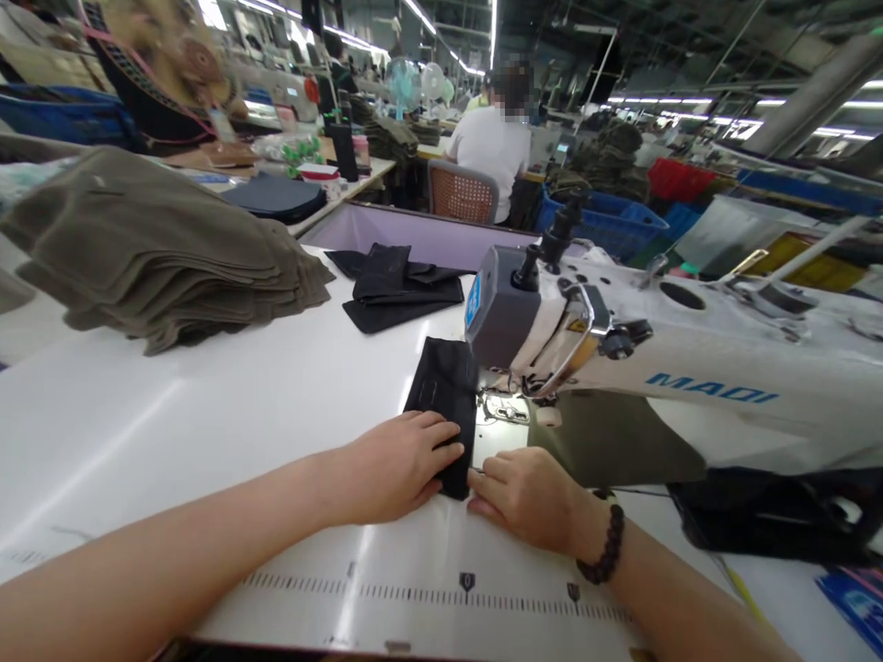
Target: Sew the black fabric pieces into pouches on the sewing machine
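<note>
A narrow black fabric piece (pixel 448 377) lies on the white sewing table, just left of the needle plate (pixel 507 407) of a sewing machine (pixel 662 368). My left hand (pixel 396 464) rests on that piece, palm down, with its fingers stretched across the cloth. At the near right corner of the piece, my right hand (pixel 531 496) has its fingers curled and pressed together at the cloth's edge; its fingertips are partly hidden. A dark beaded bracelet (pixel 608 542) is on the right wrist. Olive fabric (pixel 607 437) lies under the machine arm.
Stacked olive fabric pieces (pixel 172 248) stand at the left, and folded black pieces (pixel 400 285) lie behind the work. More black fabric (pixel 765 515) is at the right. A ruler scale (pixel 469 593) marks the table's front. Beyond, a person in white (pixel 491 152) sits near a blue crate (pixel 607 221).
</note>
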Tool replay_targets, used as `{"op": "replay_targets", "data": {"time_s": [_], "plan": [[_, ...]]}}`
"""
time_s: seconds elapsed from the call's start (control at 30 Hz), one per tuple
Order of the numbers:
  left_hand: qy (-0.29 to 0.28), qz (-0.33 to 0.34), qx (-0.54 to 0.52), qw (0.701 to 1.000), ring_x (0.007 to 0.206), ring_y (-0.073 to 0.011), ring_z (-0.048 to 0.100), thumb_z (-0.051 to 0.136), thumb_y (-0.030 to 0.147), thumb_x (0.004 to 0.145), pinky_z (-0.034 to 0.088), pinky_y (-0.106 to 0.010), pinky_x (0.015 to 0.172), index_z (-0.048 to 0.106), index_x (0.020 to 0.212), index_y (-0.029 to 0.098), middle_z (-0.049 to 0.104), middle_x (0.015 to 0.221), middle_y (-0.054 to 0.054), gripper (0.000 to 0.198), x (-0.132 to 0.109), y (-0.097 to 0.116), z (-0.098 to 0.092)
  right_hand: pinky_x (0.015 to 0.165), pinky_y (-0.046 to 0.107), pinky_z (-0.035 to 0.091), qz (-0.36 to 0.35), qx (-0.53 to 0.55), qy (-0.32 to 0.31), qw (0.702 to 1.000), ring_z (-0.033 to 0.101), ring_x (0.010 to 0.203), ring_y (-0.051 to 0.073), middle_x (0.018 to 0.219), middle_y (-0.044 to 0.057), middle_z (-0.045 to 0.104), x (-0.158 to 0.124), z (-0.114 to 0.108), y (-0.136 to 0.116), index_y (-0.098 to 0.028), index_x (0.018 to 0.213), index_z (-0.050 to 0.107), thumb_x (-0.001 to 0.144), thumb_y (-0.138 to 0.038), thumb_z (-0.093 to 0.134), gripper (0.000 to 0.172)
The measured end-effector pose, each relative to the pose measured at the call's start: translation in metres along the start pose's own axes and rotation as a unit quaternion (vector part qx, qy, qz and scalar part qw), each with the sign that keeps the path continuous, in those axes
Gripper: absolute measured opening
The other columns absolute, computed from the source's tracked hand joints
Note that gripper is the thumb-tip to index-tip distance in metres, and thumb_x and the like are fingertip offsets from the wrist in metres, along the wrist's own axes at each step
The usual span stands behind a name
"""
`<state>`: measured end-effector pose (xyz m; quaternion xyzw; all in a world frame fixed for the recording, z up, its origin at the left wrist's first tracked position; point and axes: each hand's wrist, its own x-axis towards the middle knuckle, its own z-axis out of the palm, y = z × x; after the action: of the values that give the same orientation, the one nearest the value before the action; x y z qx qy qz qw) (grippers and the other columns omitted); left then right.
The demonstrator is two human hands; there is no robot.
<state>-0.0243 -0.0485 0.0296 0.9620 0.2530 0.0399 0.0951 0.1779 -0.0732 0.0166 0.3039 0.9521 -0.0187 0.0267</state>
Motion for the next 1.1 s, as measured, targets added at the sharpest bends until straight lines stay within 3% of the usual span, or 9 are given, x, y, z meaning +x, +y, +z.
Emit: {"op": "replay_targets", "data": {"time_s": [0.1,0.23,0.37,0.53,1.1], "plan": [[-0.025,-0.003,0.017,1.0,0.098,-0.0266,0.052,0.054,0.023,0.079,0.045,-0.039,0.082,0.055,0.109,0.013,0.057,0.108,-0.011,0.031,0.011,0.0,-0.007,0.052,0.027,0.034,0.016,-0.005,0.006,1.0,0.056,0.063,0.015,0.072,0.002,0.061,-0.002,0.002,0.001,-0.016,0.088,0.057,0.086,-0.032,0.05,0.018],[-0.051,-0.007,0.025,0.998,0.093,-0.0271,0.052,0.061,0.034,0.075,0.045,-0.039,0.079,0.056,0.107,0.013,0.056,0.104,-0.012,0.039,0.021,-0.001,-0.008,0.051,0.027,0.032,0.04,-0.006,0.006,0.999,0.056,0.063,0.015,0.072,0.001,0.06,-0.002,0.003,0.003,-0.017,0.092,0.056,0.086,-0.035,0.05,0.019],[-0.028,0.015,0.015,0.999,0.103,-0.0275,0.047,0.057,0.038,0.079,0.042,-0.038,0.086,0.053,0.111,0.01,0.052,0.113,-0.014,0.043,0.022,-0.009,0.003,0.052,0.028,0.032,0.058,-0.009,0.013,0.998,0.055,0.063,0.016,0.072,0.001,0.06,-0.003,0.006,0.004,-0.018,0.09,0.055,0.086,-0.036,0.051,0.019],[-0.009,0.009,0.015,1.0,0.104,-0.0314,0.046,0.049,0.049,0.081,0.043,-0.043,0.083,0.047,0.118,0.009,0.049,0.116,-0.017,0.055,0.022,-0.014,0.015,0.051,0.028,0.03,0.075,-0.021,0.022,0.997,0.054,0.062,0.016,0.07,0.001,0.059,-0.004,0.008,0.006,-0.019,0.086,0.055,0.084,-0.039,0.054,0.02],[0.028,-0.002,0.005,1.0,0.101,-0.03,0.044,0.044,0.053,0.082,0.041,-0.045,0.085,0.045,0.119,0.011,0.046,0.112,-0.017,0.056,0.03,-0.021,0.023,0.05,0.028,0.022,0.113,-0.035,0.092,0.989,0.051,0.057,0.015,0.064,0.001,0.057,-0.003,0.017,0.01,-0.018,0.08,0.057,0.087,-0.044,0.047,0.029]]}}
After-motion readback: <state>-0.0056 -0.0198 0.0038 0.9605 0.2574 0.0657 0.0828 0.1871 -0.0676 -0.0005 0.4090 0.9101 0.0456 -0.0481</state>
